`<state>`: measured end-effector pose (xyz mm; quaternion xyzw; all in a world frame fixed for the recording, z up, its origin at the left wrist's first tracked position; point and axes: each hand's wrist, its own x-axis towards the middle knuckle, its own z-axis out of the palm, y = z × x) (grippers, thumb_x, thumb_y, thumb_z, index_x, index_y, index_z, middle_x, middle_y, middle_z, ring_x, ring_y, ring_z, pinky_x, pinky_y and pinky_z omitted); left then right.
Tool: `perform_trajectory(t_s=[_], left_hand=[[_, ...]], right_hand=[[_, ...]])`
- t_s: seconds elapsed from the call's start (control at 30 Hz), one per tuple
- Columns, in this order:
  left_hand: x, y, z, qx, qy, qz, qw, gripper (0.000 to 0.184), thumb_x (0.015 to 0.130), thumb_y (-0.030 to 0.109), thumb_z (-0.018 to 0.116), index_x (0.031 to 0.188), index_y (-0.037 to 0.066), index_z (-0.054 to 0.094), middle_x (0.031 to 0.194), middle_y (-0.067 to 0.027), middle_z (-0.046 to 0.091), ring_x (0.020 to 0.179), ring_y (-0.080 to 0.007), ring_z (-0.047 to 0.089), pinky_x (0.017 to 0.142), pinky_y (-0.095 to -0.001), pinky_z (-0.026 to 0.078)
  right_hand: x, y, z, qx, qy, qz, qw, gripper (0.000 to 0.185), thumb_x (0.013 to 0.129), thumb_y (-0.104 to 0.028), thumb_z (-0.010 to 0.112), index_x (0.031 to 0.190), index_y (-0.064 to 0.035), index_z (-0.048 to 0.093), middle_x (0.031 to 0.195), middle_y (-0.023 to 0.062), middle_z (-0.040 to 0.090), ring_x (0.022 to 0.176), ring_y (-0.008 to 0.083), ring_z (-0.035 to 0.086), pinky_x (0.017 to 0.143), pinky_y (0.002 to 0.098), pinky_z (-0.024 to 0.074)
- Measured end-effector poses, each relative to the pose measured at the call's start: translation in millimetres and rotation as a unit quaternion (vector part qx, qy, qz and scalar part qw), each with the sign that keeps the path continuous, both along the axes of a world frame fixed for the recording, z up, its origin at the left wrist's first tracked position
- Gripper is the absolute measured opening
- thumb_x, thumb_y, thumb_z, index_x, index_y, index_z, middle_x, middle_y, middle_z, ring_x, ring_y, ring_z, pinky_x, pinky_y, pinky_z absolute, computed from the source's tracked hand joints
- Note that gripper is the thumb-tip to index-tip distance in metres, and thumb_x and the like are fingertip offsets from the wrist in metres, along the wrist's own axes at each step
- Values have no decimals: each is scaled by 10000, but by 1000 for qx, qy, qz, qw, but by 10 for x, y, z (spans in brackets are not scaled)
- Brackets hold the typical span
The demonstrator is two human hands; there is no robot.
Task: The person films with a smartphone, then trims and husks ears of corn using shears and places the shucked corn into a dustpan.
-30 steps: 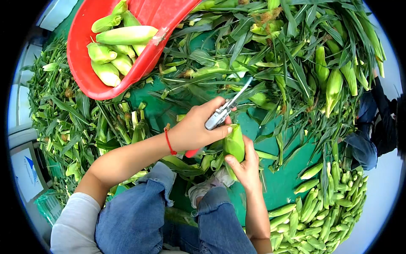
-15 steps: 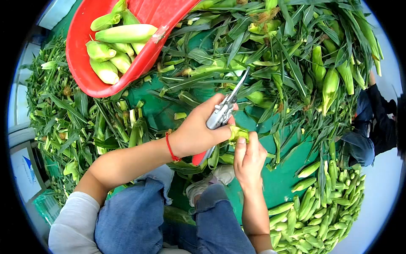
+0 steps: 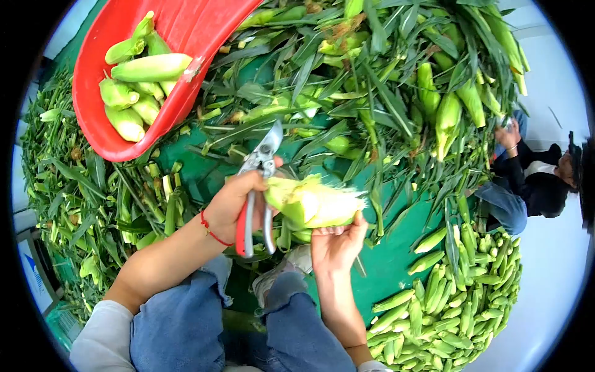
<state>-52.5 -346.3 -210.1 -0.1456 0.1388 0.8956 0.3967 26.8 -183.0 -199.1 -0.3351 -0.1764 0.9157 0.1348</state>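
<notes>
My left hand (image 3: 233, 201) is closed around pruning shears (image 3: 268, 149). Their blades point up and away, and the handles with red and grey grips stand apart. An ear of corn (image 3: 319, 204) lies sideways in front of me, its pale green husk partly peeled and frayed at the right end. My left thumb and fingers are close to the husk's left end; whether they pinch it I cannot tell. From below, my right hand (image 3: 339, 243) grips the ear near its right end, the thumb along its side and the other fingers partly hidden beneath.
A red scoop-shaped basin (image 3: 214, 28) holds several husked ears (image 3: 152, 67). Corn leaves and stalks (image 3: 372, 80) cover much of the green floor (image 3: 396, 260). Many ears are piled (image 3: 446, 316) at lower right. Another person (image 3: 536, 177) sits at the right edge.
The corn, upright between my hands before, now lies sideways with its length showing. The shears' handles have spread apart. My view has shifted slightly right, and the other person shows more.
</notes>
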Motion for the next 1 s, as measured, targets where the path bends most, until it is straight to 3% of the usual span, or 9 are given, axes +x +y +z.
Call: perform_trajectory(t_s=[0.13, 0.2, 0.27, 0.33, 0.53, 0.7, 0.87, 0.93, 1.0], left_hand=[[26, 33, 128, -109, 33, 22, 993, 428, 762, 8, 509, 1187, 45, 476, 943, -113, 619, 798, -203, 617, 723, -322, 508], [61, 27, 340, -272, 141, -58, 950, 441, 734, -46, 540, 1161, 50, 482, 932, -79, 603, 790, -146, 594, 714, -273, 490], [170, 141, 453, -326, 301, -52, 895, 413, 743, -81, 539, 1122, 52, 447, 882, -13, 543, 806, -66, 518, 689, -211, 432], [163, 140, 502, -415, 459, -80, 782, 375, 789, -23, 558, 1135, 76, 452, 884, 4, 548, 777, -51, 510, 654, -207, 434], [125, 133, 745, -270, 306, -84, 909, 386, 813, -56, 556, 1159, 55, 426, 940, 2, 542, 835, -53, 522, 712, -222, 450], [-29, -162, 517, -467, 557, -167, 666, 682, 718, 311, 783, 1206, 18, 407, 1141, -129, 586, 1032, -195, 590, 876, -316, 462], [141, -314, 86, -443, 576, -137, 673, 732, 679, 362, 794, 1223, 34, 429, 1075, -125, 571, 968, -215, 579, 838, -342, 462], [207, -278, 247, -327, 372, -39, 868, 679, 692, 314, 783, 1215, 43, 445, 1067, -102, 572, 948, -192, 586, 832, -335, 471], [83, -408, 483, -341, 284, 6, 896, 617, 757, 335, 711, 1225, 36, 442, 1057, -103, 572, 915, -182, 592, 808, -328, 483]], right_hand=[[-14, -81, 12, 306, -79, 29, 948, 265, 925, -297, 470, 820, -57, 511, 718, 45, 499, 645, 167, 484, 582, 344, 404], [114, 43, -32, 758, 43, 183, 624, 249, 885, -250, 568, 836, -10, 527, 778, 96, 508, 686, 211, 465, 587, 331, 387], [111, 16, -45, 781, 70, 225, 578, 275, 853, -230, 619, 783, 14, 514, 777, 116, 489, 689, 250, 459, 592, 363, 390], [184, 124, -275, 733, 117, 214, 635, 385, 778, -266, 710, 933, 3, 481, 926, 145, 505, 826, 254, 498, 728, 379, 420], [203, 38, -305, 696, 88, 268, 660, 637, 746, -244, 738, 1219, -4, 385, 1183, 192, 478, 1086, 265, 493, 954, 395, 380], [76, -33, -157, 181, 64, 130, 973, 597, 893, -606, 375, 1206, -98, 351, 1016, 130, 538, 984, 298, 552, 903, 474, 438], [-157, -170, 262, 229, 86, 207, 947, 726, 901, -555, 427, 1424, -106, 197, 1392, 147, 316, 1290, 309, 309, 1056, 454, 262], [-147, -170, 269, 269, 228, 258, 900, 762, 912, -515, 441, 1449, -60, 147, 1481, 141, 196, 1380, 288, 178, 1113, 438, 158], [-186, -75, 299, 346, 263, 288, 853, 774, 922, -481, 443, 1450, -20, 115, 1510, 136, 107, 1397, 270, 131, 1122, 431, 124]])
